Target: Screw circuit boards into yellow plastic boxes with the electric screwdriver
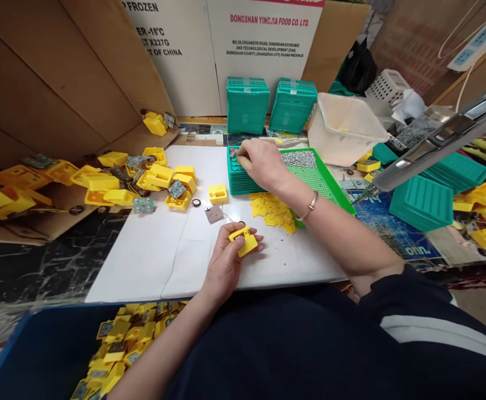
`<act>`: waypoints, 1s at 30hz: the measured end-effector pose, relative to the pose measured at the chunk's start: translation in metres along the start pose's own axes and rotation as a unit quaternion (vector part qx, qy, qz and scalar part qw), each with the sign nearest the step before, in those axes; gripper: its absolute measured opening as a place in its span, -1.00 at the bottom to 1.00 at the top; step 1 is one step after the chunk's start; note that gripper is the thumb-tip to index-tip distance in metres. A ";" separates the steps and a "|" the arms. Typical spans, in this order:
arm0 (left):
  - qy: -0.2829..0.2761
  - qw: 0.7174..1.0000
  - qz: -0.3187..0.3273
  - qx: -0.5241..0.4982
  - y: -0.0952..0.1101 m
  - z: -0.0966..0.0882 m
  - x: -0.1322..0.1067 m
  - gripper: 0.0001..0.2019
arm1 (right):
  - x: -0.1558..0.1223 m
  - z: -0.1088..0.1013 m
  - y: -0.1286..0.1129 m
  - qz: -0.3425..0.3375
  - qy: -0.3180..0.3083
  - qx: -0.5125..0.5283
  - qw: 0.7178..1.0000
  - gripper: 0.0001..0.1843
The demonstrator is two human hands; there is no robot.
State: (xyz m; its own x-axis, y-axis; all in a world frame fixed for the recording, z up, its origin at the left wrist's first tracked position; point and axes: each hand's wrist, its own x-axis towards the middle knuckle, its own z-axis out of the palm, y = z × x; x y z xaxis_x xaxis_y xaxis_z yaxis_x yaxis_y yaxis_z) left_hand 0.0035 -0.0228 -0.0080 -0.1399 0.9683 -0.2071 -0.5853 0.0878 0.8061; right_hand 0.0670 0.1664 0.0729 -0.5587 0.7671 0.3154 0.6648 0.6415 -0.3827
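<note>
Fingers of the left hand point(221, 255) grip a small yellow plastic housing point(246, 245) in the head view, in front of the lime-green perforated tray point(321, 180) and towards its left. Fingers of the right hand point(263, 161) are bunched over the teal moulded trays point(247, 186), stacked just left of the lime-green tray; whether they are closed on one of the reddish-brown pieces point(233, 153) there, I cannot tell. Done well, this reach probably wants a light pinch that leaves neighbouring pieces seated, with the left grip keeping the housing steady.

White counter point(138, 266) extends left of the lime-green tray, which carries silver metal parts point(299, 159), probably screws. Flat yellow pieces point(271, 212) heap beside its left edge. Behind it stand a translucent tub point(346, 130) and a printed white carton point(263, 33); a screwdriver point(409, 161) slants in from its right. Left of it, below the counter, a blue bin point(21, 350) holds yellow casings point(120, 333).
</note>
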 end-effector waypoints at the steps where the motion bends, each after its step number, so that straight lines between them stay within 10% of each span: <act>1: 0.006 1.000 0.012 -0.004 -0.001 0.000 0.000 -0.74 | -0.011 -0.003 -0.002 -0.007 -0.006 0.066 0.998 -0.86; 6: 0.006 0.997 0.072 -0.018 -0.008 -0.002 0.002 -0.64 | -0.084 -0.005 -0.014 0.007 -0.155 0.366 0.918 -0.87; 11: 0.002 0.994 0.095 0.049 -0.014 -0.004 0.001 -0.59 | -0.125 0.012 -0.015 -0.008 -0.121 0.295 0.948 -0.92; 17: 0.014 0.991 0.104 0.087 -0.012 0.000 -0.004 -0.56 | -0.135 0.020 -0.015 -0.045 -0.038 0.252 0.966 -0.89; 26: 0.005 0.979 0.125 0.160 -0.011 -0.002 -0.007 -0.63 | -0.135 0.024 -0.014 0.019 -0.077 0.307 0.948 -0.91; 30: -0.008 0.968 0.117 0.221 -0.008 -0.007 -0.010 -0.61 | -0.130 0.027 -0.004 0.131 -0.143 0.376 0.906 -0.61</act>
State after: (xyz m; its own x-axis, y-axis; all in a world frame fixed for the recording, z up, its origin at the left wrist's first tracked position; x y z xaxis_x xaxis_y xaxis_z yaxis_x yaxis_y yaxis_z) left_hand 0.0037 -0.0344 -0.0164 -0.2121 0.9771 0.0160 -0.1394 -0.0465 0.9891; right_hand 0.1233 0.0638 0.0099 -0.6078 0.7911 -0.0691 0.3276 0.1706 -0.9293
